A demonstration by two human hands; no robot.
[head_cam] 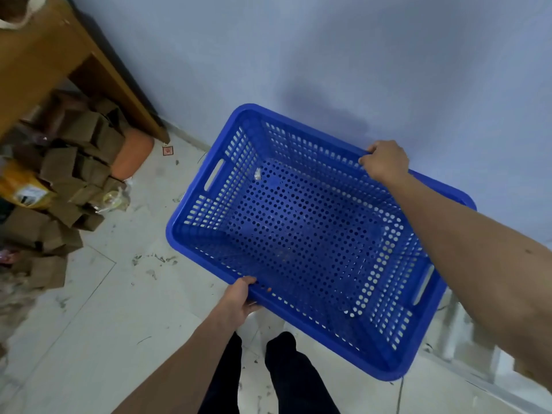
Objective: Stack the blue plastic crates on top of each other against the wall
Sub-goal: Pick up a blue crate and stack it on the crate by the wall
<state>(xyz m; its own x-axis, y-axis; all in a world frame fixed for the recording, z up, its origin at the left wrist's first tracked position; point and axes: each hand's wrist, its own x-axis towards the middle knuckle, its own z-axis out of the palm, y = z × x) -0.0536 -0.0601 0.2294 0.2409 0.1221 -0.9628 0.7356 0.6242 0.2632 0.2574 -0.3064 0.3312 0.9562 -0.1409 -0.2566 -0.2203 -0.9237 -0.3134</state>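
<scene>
Cardboard boxes (64, 174) blurred, cut off at left edge; right forearm hides crate (301, 234) far rim; floor beneath crate hidden.

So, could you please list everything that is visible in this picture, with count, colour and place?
crate: one, blue, perforated, held over the floor next to the wall, empty except for a small pale scrap
wall: one, pale blue-grey, behind the crate
floor: pale tiles, dirty, with scattered debris
wooden furniture: one piece, brown, upper left
cardboard boxes: a pile, brown, under the furniture at left; count unclear
orange object: one, beside the boxes; what it is, I cannot tell
yellow package: one, far left among the boxes
legs: two, dark trousers, bottom centre
left hand: grip on the crate's near rim
right hand: grip on the crate's far rim
</scene>
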